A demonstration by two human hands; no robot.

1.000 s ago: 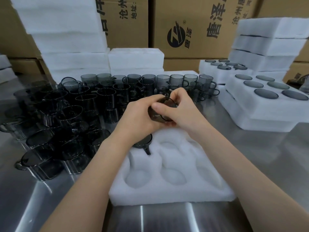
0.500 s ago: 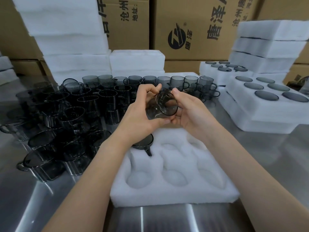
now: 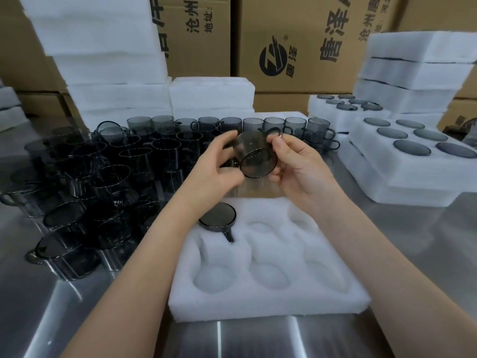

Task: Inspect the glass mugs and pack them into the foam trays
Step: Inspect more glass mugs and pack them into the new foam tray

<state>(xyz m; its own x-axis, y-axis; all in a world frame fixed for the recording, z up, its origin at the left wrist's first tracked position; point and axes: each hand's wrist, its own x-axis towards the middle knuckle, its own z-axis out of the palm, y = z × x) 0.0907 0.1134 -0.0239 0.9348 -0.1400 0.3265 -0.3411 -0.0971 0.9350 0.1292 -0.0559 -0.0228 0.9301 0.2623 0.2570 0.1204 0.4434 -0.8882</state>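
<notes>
Change over the last second: you have raised the held mug (image 3: 254, 153) clear of the foam tray (image 3: 271, 303) and tipped it. One round end now faces the camera, centre frame.

The left hand (image 3: 214, 169) has thumb and fingers curled round its wall. The right hand (image 3: 302, 166) pinches the opposite side.

Judgement: inspection under way, this mug not yet packed.

Tray, lower centre: one seated mug (image 3: 218, 215) in the upper-left cavity, the other visible cavities empty.

Right of frame: a filled tray (image 3: 387, 174), every visible cavity occupied.

Left of frame: loose mugs (image 3: 134, 161) crowd the counter (image 3: 426, 241).
</notes>
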